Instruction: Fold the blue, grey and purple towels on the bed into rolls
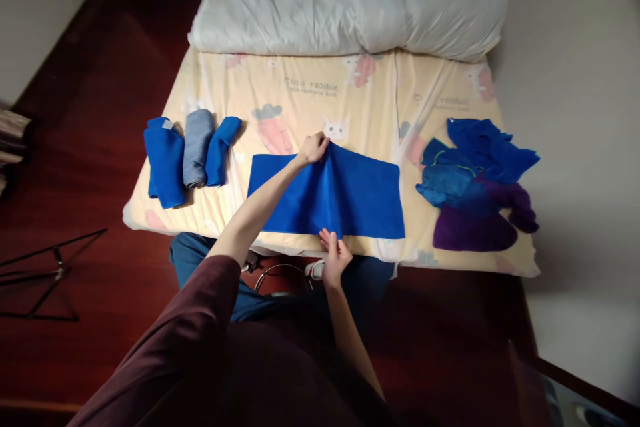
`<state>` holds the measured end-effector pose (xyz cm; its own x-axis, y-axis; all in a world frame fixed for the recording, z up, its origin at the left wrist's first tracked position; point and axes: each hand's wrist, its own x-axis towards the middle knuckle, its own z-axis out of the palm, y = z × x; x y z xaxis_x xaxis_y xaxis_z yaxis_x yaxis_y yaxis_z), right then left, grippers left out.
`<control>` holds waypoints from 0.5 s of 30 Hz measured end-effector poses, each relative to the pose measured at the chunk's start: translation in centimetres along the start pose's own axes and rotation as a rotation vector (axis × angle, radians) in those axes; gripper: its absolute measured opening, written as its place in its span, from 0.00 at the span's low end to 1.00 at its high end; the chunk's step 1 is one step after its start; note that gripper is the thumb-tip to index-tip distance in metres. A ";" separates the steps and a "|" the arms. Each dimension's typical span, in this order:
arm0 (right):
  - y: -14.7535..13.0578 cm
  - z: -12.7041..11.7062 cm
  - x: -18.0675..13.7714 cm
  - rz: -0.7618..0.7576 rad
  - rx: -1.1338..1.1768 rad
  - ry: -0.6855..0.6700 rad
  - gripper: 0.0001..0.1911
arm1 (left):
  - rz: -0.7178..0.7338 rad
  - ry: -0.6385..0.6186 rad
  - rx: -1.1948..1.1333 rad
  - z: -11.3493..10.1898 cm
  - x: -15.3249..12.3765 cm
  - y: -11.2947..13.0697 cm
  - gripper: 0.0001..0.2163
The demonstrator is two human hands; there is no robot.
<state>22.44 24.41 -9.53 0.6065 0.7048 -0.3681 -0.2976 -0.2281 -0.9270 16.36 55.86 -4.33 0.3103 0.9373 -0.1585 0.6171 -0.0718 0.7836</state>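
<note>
A blue towel (370, 193) lies spread lengthwise on the bed's near side, its middle raised into a ridge. My left hand (314, 148) is closed on the towel's far edge at the top of that ridge. At the near edge, my right hand (336, 257) pinches the cloth between thumb and fingers, below the left one. To the left lie a folded blue towel (165, 163), a rolled grey-blue towel (199, 147) and a narrow rolled blue towel (221, 150). A loose heap on the right holds a crumpled blue cloth (493, 147) and a purple cloth (473, 230).
The bed has a yellow sheet (310, 103) printed with rabbits and carrots. A pale quilt (350, 3) is piled across its far end. A wall (575, 147) runs along the right side. Black stand legs (55, 273) rest on the dark red floor (90, 213) at left.
</note>
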 end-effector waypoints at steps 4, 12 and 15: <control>-5.1 -1.9 1.3 -0.302 -0.189 0.070 0.26 | 0.097 0.124 -0.261 -5.2 -3.7 1.2 0.13; -14.8 -1.8 5.8 -0.799 -0.342 0.072 0.31 | 0.315 0.471 -0.365 -16.2 -14.3 -0.2 0.19; -17.7 0.1 6.1 -0.850 -0.292 -0.001 0.28 | 0.351 0.590 -0.351 -18.8 -18.6 -0.9 0.19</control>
<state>31.30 32.83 4.65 0.5360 0.7138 0.4509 0.4508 0.2096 -0.8677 -3.58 44.89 9.21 -0.0519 0.9131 0.4044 0.2578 -0.3790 0.8888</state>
